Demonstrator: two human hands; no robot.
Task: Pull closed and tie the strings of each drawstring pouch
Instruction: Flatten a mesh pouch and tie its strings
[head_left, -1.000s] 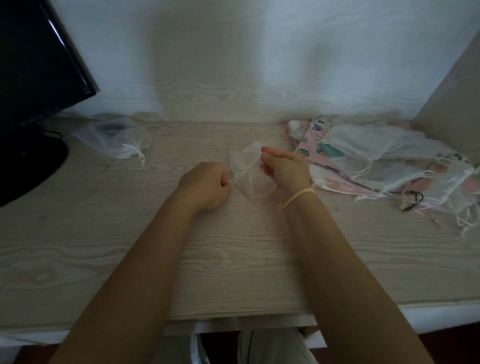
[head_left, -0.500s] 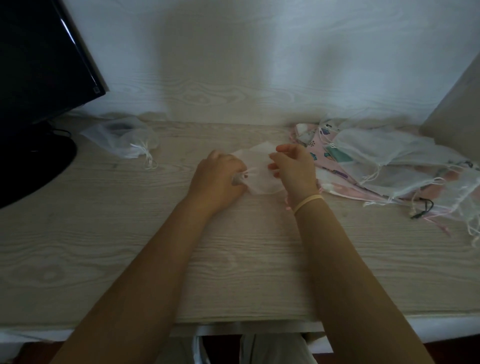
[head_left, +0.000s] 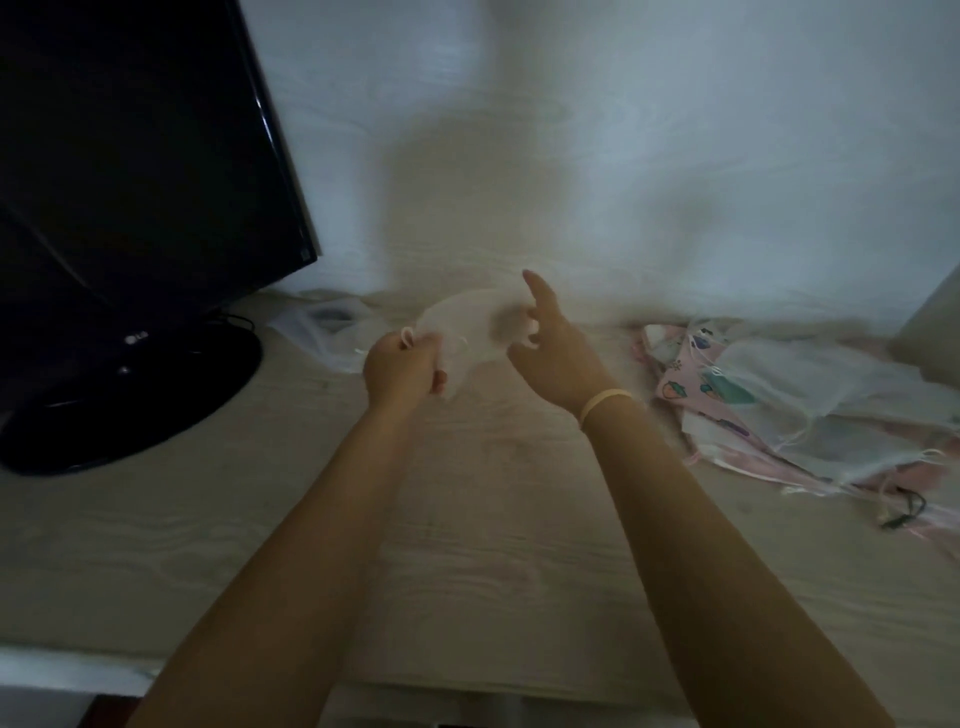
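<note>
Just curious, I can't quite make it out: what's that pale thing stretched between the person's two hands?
In the head view, a sheer white drawstring pouch spans the gap: the left hand grips its gathered end, the right hand holds the other side.

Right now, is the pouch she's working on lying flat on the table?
No, the sheer pouch is lifted above the table, held between the left hand and right hand.

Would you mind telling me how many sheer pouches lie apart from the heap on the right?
2: one held pouch between both hands, one tied pouch by the monitor. The heap may hide more.
</note>
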